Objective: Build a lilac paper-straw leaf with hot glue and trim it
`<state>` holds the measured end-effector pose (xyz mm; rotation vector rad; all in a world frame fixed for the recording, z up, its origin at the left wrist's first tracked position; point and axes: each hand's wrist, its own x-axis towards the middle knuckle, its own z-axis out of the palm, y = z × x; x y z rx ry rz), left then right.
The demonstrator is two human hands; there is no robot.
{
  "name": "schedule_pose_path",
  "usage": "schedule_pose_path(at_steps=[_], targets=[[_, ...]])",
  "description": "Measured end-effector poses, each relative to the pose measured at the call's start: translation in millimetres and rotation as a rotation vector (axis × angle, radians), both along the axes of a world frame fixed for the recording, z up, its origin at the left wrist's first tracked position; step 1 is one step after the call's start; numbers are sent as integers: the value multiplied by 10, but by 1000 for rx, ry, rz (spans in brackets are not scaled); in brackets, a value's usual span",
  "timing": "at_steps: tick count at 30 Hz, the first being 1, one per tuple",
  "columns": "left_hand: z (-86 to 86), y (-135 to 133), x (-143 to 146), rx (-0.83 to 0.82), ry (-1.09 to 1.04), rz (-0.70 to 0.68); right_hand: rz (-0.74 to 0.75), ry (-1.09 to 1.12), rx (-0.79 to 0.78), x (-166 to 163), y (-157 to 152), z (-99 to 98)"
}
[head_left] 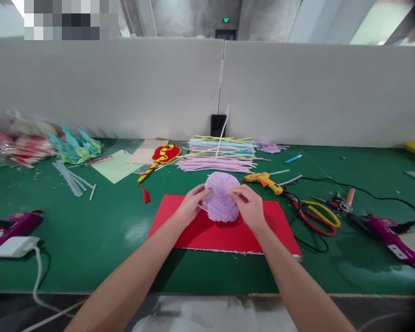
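A rounded lavender piece (pixel 222 197), made of pipe cleaners laid in a V pattern, is held upright above a red board (pixel 207 237). My left hand (pixel 192 203) grips its left edge, the fingers partly hidden behind it. At the right edge, my right hand (pixel 249 203) has thumb and forefinger closed on the same piece. A single lavender pipe cleaner (pixel 223 129) rises above the piece; whether it joins the piece I cannot tell. Behind lies a pile of pastel pipe cleaners (pixel 221 164).
Right of the board lie a yellow glue gun (pixel 266 180), scissors (pixel 318 216), pliers (pixel 339 200) and a purple power strip (pixel 389 237) with a black cord. Leftward are a red-and-yellow fan ornament (pixel 166 154), green paper (pixel 113 166), glue sticks (pixel 69 179) and a white charger (pixel 16 246).
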<state>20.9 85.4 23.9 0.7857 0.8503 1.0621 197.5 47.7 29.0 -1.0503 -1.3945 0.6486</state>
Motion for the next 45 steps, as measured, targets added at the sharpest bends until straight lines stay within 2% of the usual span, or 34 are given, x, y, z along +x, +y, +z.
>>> schedule_pose_path(at_steps=[9, 17, 22, 31, 39, 45], targets=[[15, -23, 7, 13, -12, -20, 34, -213, 35, -110, 21, -77], [17, -7, -14, 22, -7, -33, 33, -219, 33, -135, 37, -55], [15, -3, -12, 26, -8, -41, -43, -184, 43, -35, 64, -34], [-16, 28, -25, 37, -11, -23, -304, 51, 5, 269, 118, -5], [8, 15, -27, 54, 4, -33, -290, 408, -79, 331, 218, -80], [22, 11, -30, 53, 6, -42, -331, 521, -68, 384, 246, -92]])
